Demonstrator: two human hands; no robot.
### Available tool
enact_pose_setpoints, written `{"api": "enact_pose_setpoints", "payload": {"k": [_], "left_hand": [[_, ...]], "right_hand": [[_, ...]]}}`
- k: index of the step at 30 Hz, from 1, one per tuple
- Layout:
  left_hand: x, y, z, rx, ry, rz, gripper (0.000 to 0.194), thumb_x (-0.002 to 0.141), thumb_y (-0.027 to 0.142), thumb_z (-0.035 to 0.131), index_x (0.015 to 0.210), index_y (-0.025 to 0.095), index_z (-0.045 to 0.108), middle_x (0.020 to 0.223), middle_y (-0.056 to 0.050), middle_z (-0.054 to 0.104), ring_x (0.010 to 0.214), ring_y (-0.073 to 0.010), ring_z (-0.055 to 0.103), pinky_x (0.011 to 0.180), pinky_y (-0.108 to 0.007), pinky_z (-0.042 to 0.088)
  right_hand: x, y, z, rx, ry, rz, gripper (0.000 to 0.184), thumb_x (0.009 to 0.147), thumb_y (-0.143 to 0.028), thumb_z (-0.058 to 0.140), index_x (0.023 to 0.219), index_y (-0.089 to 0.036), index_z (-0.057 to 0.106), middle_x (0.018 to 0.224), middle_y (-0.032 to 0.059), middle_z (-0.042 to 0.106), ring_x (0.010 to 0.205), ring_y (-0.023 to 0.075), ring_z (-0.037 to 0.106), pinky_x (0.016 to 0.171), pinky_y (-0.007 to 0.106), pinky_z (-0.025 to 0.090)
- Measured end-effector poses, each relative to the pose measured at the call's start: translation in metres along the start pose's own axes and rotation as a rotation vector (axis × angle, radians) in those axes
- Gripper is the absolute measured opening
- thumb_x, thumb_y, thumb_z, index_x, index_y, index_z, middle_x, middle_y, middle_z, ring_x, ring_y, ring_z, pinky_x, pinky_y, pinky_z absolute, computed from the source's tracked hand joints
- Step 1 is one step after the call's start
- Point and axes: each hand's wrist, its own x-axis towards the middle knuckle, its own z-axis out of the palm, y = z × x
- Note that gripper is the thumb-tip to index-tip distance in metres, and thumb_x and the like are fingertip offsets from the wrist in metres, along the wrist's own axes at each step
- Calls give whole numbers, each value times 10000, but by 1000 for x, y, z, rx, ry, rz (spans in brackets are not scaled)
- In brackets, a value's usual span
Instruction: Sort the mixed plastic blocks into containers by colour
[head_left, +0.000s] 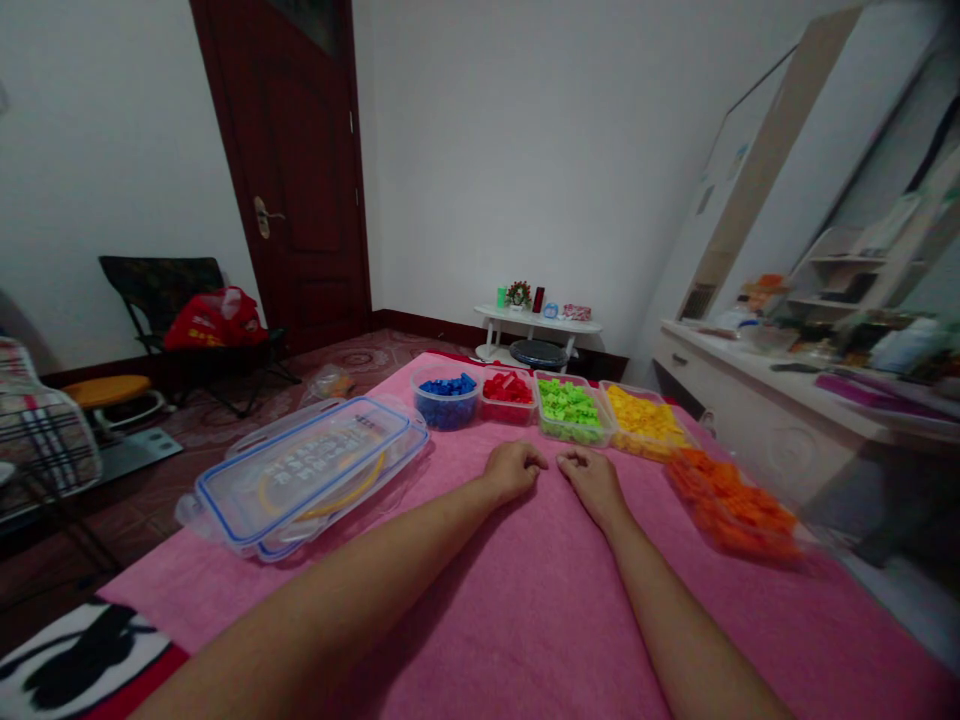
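My left hand [514,472] rests on the pink cloth [517,580] with its fingers loosely curled. Just across a small gap lies my right hand [592,484], curled in the same way. I see nothing held in either one. Beyond them stand clear plastic containers of small plastic pieces: blue pieces [448,387] in a round tub, then red pieces [508,388], green pieces [570,405] and yellow pieces [646,418]. A container of orange pieces [731,505] sits to the right of my right hand.
Clear lids with blue seals [315,465] lie stacked at the left, with a yellow ring shape showing through. Past the cloth are a low white table [536,322], a folding chair [161,275] with a red bag [217,318], and a dresser [780,415] on the right.
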Motion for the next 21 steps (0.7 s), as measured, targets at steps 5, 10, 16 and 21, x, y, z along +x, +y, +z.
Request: {"api": "enact_pose_setpoints", "payload": {"k": [5,10,16,21], "left_hand": [[1,9,-79,210,-134,256,284,764,179,584,1024,170,699,1016,-57,710,915,-177,639,837,-254,467],[13,-27,-158,584,-99,199,414,923,379,352,1235,208,565,1321,-83,550,1231,-218,473,1056,-352,312],[29,-82,-182,479,-327,-122,625,924,528,249,1435,176,323,1514,-92,272,1383,-221,271,1101,-345,227],[45,-92,-185,397,-182,-153,571,923,510,265,1376,202,426,1427,-58,445,1271,-181,440,1028,-259,321]], "right_hand": [[-3,-4,0,-30,-22,-7,207,750,-333,524,747,-169,651,693,22,655,658,165,585,629,262,421],[-6,-11,0,-72,-46,-12,197,748,-317,508,737,-177,646,691,19,650,655,166,587,617,258,420],[-7,-10,-1,-60,-54,-7,194,754,-317,508,735,-178,642,688,23,651,659,171,595,633,264,433],[-6,-9,0,-36,-44,9,176,746,-303,518,737,-186,649,704,25,666,668,172,600,639,264,440]]}}
